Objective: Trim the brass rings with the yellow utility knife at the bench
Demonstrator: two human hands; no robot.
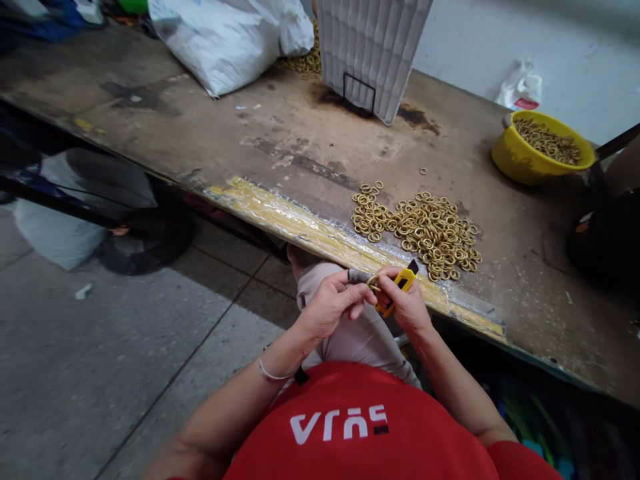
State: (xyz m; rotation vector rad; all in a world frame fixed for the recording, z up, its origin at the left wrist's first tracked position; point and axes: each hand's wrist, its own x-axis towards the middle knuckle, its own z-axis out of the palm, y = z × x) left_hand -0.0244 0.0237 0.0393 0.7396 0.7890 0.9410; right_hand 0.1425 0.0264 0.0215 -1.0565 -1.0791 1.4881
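My right hand [411, 308] is closed around a yellow utility knife [403, 280], its dark tip pointing up toward the table edge. Against it, my left hand [327, 307] pinches a brass-coloured ring [373, 283]; fingers of both hands meet at this ring. A grey wrap [359, 275] covers what looks like my left index finger. Both hands are above my lap, just in front of the table edge. Beyond them on the tabletop lies a loose pile of similar rings [435, 230].
A yellow bowl [520, 160] full of rings stands at the right. At the back are a white sack [220, 47], more rings [305, 63] and a grey ribbed panel [370, 47]. Yellow tape [295, 223] lines the table's front edge. A black round base [145, 240] stands on the floor.
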